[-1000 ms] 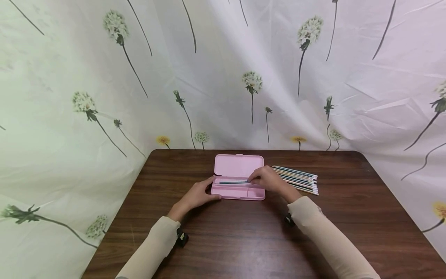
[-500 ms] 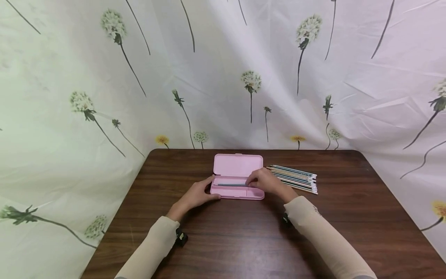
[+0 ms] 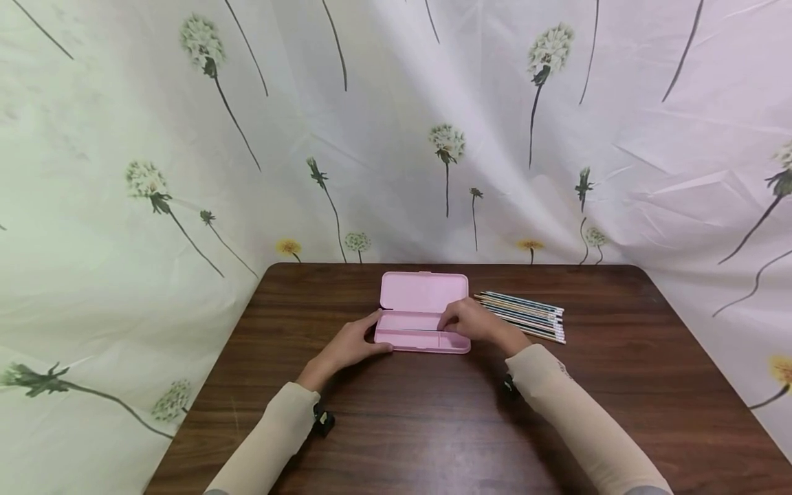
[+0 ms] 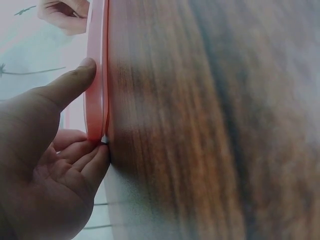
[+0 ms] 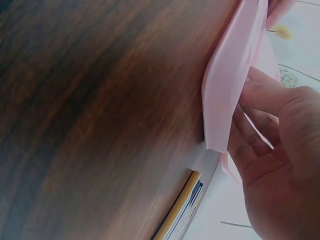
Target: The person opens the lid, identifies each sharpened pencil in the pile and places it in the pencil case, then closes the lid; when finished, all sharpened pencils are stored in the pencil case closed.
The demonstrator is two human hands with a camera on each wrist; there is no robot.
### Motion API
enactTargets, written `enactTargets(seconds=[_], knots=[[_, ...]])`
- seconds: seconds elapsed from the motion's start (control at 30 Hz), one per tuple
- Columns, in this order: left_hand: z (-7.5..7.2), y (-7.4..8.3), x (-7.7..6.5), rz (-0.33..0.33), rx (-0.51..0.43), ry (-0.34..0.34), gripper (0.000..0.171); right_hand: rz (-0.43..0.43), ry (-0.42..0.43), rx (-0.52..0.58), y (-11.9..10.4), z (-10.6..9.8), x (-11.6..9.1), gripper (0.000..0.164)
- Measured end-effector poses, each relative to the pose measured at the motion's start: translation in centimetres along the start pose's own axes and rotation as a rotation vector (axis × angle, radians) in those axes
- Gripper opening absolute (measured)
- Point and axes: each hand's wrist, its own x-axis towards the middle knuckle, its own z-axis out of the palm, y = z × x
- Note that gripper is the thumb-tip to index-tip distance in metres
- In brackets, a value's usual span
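Observation:
A pink pencil case (image 3: 408, 339) lies with its lid raised near the back of the table. My left hand (image 3: 350, 345) grips the case's left end, thumb at the front edge and fingers round the back corner; the left wrist view shows that thumb (image 4: 75, 82) against the case wall. My right hand (image 3: 473, 320) reaches into the long rear compartment with bent fingers, at the right end of a pencil (image 3: 411, 330). Only a thin line of that pencil shows along the divider. The right wrist view has the fingertips behind the case wall (image 5: 225, 95), hiding what they pinch.
Several pencils (image 3: 526, 316) lie side by side on the brown wooden table (image 3: 408, 426), right of the case, white eraser ends to the right. A flower-print cloth (image 3: 383, 137) hangs behind the table. The raised lid (image 3: 421, 292) stands at the case's back.
The pencil has gone down and toward the front of the rear compartment, from plainly visible to a thin line at the divider. My right hand lowered slightly with it; the left hand stays put.

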Motion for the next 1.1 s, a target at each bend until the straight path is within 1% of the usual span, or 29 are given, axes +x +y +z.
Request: enactTargets(seconds=[0.03,0.13,0.17,0.3,0.4,0.53,0.7,0.73,0.83,0.93,0.97,1.1], knots=[[0.0,0.1,0.0,0.006,0.003,0.003,0.091,0.001,0.0,0.002,0.0,-0.1,0.0,0.017],[-0.1,0.2,0.0,-0.012,-0.003,-0.009,0.091,0.007,-0.011,0.005,0.1,-0.2,0.0,0.017],[0.0,0.2,0.0,-0.018,-0.02,-0.017,0.091,0.009,-0.014,0.004,0.1,-0.2,-0.1,0.017],[0.0,0.4,0.1,-0.036,-0.002,-0.019,0.09,0.037,-0.009,0.019,0.2,-0.8,-0.3,0.014],[0.1,0.4,0.2,-0.048,0.0,-0.018,0.09,0.071,0.012,0.049,0.4,-1.8,-0.7,0.013],[0.1,0.4,0.2,-0.052,-0.014,-0.024,0.089,0.104,0.057,0.072,0.8,-3.7,-1.6,0.014],[0.0,0.3,0.1,-0.026,-0.018,-0.007,0.091,0.131,0.128,0.086,1.7,-6.1,-3.2,0.013],[0.2,-0.2,0.2,-0.004,-0.01,0.005,0.091,0.132,0.142,0.086,1.9,-6.5,-3.5,0.013],[0.2,-0.3,0.1,0.014,-0.009,0.014,0.092,0.147,0.181,0.079,2.5,-7.6,-4.8,0.013],[0.2,-0.4,0.1,0.007,-0.015,0.007,0.091,0.182,0.213,0.089,2.9,-8.6,-6.3,0.014],[0.0,0.1,0.1,-0.014,-0.022,-0.003,0.09,0.194,0.222,0.092,3.0,-8.9,-6.8,0.014],[0.1,0.1,0.2,-0.04,-0.014,-0.012,0.089,0.251,0.246,0.105,3.6,-9.8,-8.9,0.014]])
